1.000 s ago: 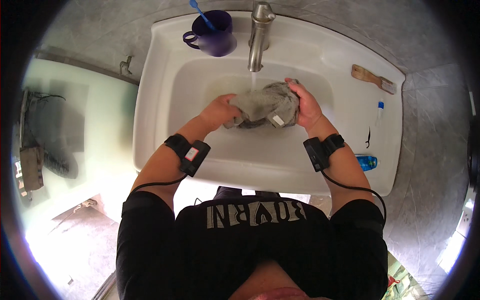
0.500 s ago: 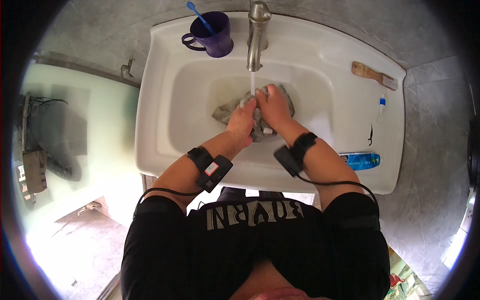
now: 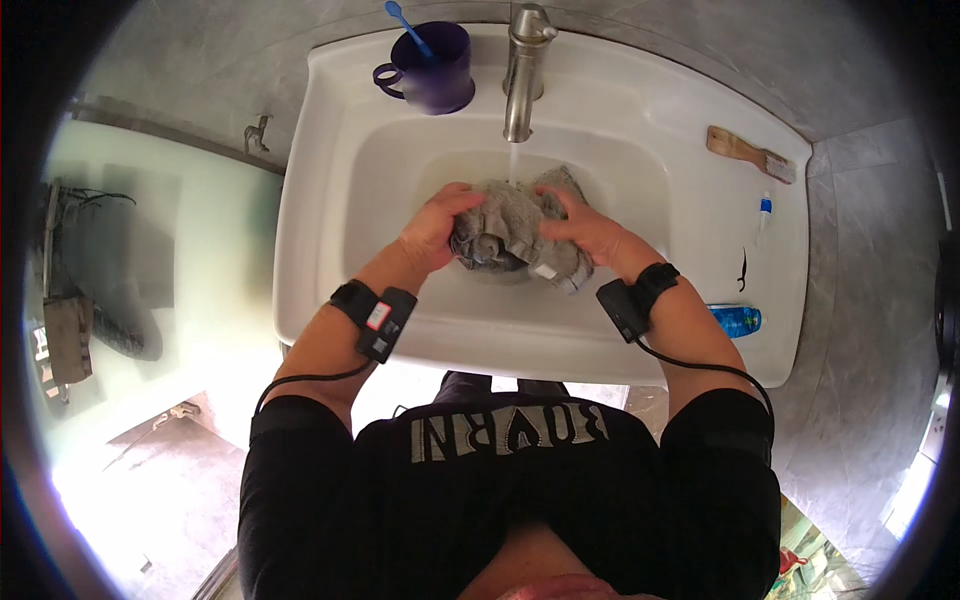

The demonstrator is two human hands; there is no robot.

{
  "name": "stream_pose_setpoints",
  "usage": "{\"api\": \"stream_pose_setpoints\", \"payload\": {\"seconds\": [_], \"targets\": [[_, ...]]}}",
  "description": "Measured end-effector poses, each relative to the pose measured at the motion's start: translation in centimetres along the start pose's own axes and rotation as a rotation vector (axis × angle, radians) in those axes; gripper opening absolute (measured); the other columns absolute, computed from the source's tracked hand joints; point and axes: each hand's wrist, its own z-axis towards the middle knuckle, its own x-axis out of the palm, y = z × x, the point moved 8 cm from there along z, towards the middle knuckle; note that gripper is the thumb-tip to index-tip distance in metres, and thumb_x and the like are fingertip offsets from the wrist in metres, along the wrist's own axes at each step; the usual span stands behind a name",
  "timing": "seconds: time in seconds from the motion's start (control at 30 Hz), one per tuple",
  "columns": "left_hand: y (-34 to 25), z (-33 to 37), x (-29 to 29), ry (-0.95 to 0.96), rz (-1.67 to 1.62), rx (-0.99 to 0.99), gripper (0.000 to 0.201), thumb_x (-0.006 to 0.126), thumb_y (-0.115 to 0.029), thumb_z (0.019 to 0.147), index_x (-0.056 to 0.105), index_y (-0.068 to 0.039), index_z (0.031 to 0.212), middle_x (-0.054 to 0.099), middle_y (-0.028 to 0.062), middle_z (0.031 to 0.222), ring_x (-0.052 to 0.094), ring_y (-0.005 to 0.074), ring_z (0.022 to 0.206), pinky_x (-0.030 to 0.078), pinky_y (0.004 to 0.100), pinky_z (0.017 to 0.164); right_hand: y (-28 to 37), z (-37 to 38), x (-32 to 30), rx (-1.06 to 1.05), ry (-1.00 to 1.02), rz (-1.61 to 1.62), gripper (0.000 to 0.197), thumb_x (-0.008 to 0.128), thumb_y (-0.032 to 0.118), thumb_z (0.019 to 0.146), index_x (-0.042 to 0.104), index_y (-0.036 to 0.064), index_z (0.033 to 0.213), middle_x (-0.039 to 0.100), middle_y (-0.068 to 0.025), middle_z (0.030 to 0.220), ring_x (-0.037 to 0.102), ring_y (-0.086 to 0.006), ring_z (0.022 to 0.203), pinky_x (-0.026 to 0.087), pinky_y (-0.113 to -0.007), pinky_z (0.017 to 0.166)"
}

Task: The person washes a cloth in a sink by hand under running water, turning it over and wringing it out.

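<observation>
The left hand (image 3: 438, 230) is clamped on the left side of a wet, bunched gray cloth (image 3: 510, 215) (a small white label shows near its lower right edge), while the right hand (image 3: 592, 232) lies against its right part with thumb and fingers spread, and whether it grips firmly I cannot tell. The cloth is in the white sink (image 3: 375, 205), under water running from the metal faucet (image 3: 524, 70). On the rim stand a purple mug (image 3: 445, 80) holding a blue toothbrush (image 3: 408, 28) and, at right, a wooden-handled brush (image 3: 745, 152).
</observation>
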Motion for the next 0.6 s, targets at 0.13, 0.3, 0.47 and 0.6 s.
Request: {"api": "stream_pose_setpoints", "payload": {"seconds": [0.13, 0.3, 0.47, 0.6], "targets": [[1.5, -0.2, -2.3, -0.255, -0.162, -0.104, 0.054, 0.053, -0.041, 0.085, 0.041, -0.002, 0.12, 0.047, 0.0132, 0.121, 0.046, 0.0278, 0.111, 0.042, 0.0461, 0.089, 0.0, -0.8, 2.7, 0.116, 0.152, -0.211, 0.061, 0.067, 0.014, 0.07, 0.043, 0.0088, 0.126, 0.054, -0.0088, 0.106, 0.049, -0.0146, 0.1, 0.042, -0.03, 0.084], [2.3, 0.9, -1.0, -0.208, -0.316, -0.133, 0.054, 0.045, -0.049, 0.087, 0.043, -0.006, 0.12, 0.05, 0.0113, 0.117, 0.049, 0.0283, 0.107, 0.043, 0.0461, 0.086, 7.2, -3.7, 11.4, -0.677, -0.007, -0.825, 0.032, 0.059, 0.01, 0.068, 0.052, 0.0029, 0.098, 0.057, -0.014, 0.093, 0.055, -0.0298, 0.086, 0.044, -0.037, 0.076], [2.2, 1.5, 2.1, -0.197, -0.257, 0.0, 0.035, 0.038, -0.033, 0.091, 0.052, -0.006, 0.109, 0.058, 0.0123, 0.105, 0.058, 0.0269, 0.094, 0.048, 0.0418, 0.083, 8.0, -0.1, 3.6, -0.62, -0.442, -0.662, 0.027, 0.056, 0.016, 0.072, 0.051, 0.0005, 0.094, 0.056, -0.0196, 0.093, 0.053, -0.0383, 0.087, 0.044, -0.041, 0.076], [2.7, 1.0, 1.0, -0.313, -0.248, -0.059, 0.03, 0.036, -0.026, 0.091, 0.053, -0.007, 0.107, 0.058, 0.0106, 0.103, 0.058, 0.0242, 0.093, 0.049, 0.0386, 0.079, 8.0, -1.8, 5.3, -0.665, -0.508, -0.701, 0.028, 0.054, 0.019, 0.075, 0.05, -0.0017, 0.093, 0.056, -0.023, 0.09, 0.053, -0.041, 0.085, 0.044, -0.044, 0.075]]}}
